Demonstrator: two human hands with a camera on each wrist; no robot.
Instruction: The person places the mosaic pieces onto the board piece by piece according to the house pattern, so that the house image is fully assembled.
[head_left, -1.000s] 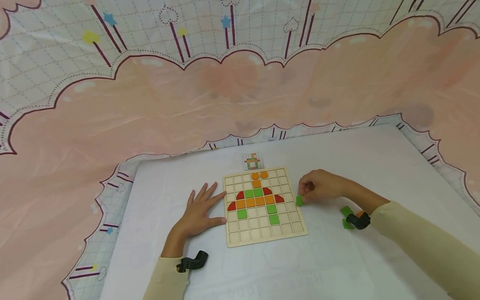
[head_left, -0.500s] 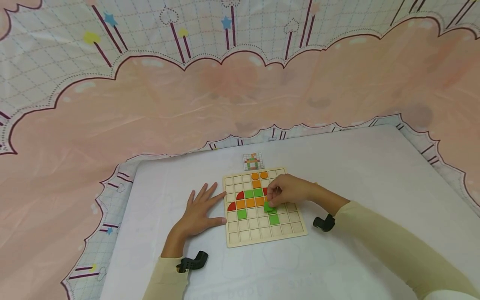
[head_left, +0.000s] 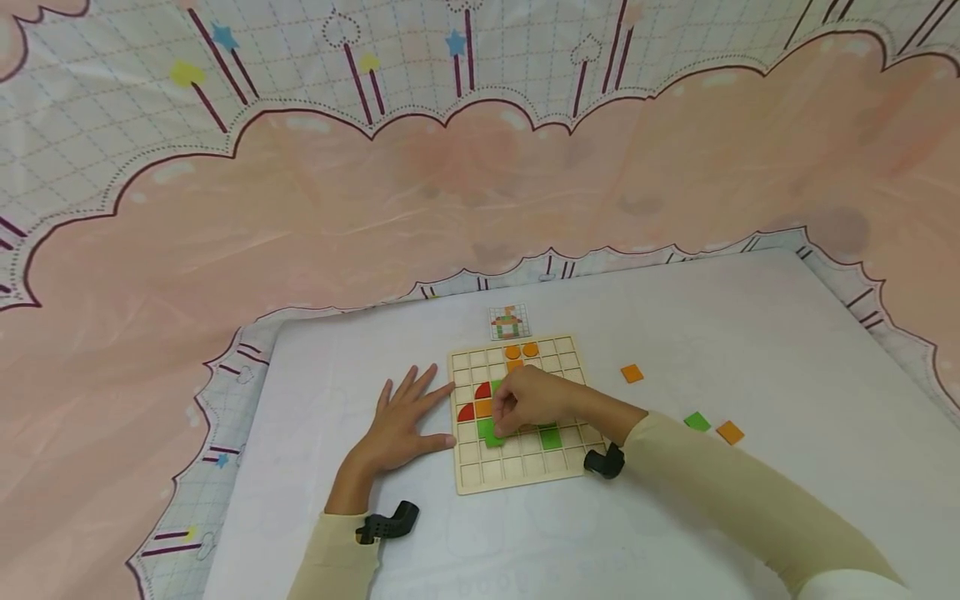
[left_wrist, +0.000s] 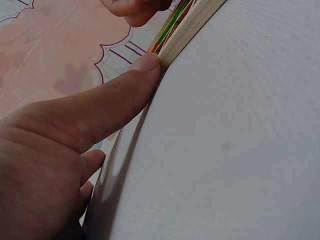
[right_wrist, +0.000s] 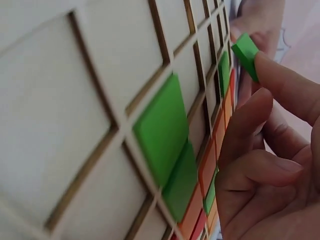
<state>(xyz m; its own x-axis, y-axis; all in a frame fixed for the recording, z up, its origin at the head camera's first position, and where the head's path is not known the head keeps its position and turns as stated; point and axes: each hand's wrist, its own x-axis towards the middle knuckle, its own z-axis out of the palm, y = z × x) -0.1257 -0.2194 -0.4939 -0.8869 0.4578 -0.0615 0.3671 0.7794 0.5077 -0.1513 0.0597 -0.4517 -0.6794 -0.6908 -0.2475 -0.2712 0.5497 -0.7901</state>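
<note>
My right hand (head_left: 534, 395) is over the wooden grid board (head_left: 517, 478), pinching a green square tile (right_wrist: 246, 54) by its edge. In the head view that tile overlaps the left green square set in the board. Red quarter-round tiles (head_left: 466, 412), orange squares, orange round pieces (head_left: 513, 352) and a green square (head_left: 551, 437) lie in other cells; the right hand covers part of them. My left hand (head_left: 405, 417) rests on the table with its fingers spread. Its thumb (left_wrist: 120, 92) touches the board's left edge (left_wrist: 187, 32).
Beyond the board lies a small pattern card (head_left: 509, 322) with a coloured grid figure. To the right are loose tiles: an orange one (head_left: 632, 373), a green one (head_left: 697, 422) and another orange one (head_left: 730, 432). The white tabletop (head_left: 337, 350) ends at a patterned cloth (head_left: 480, 200).
My right hand has carried the green tile leftward from beside the board's right edge, across it, to the lower left cells. The left hand has stayed in place.
</note>
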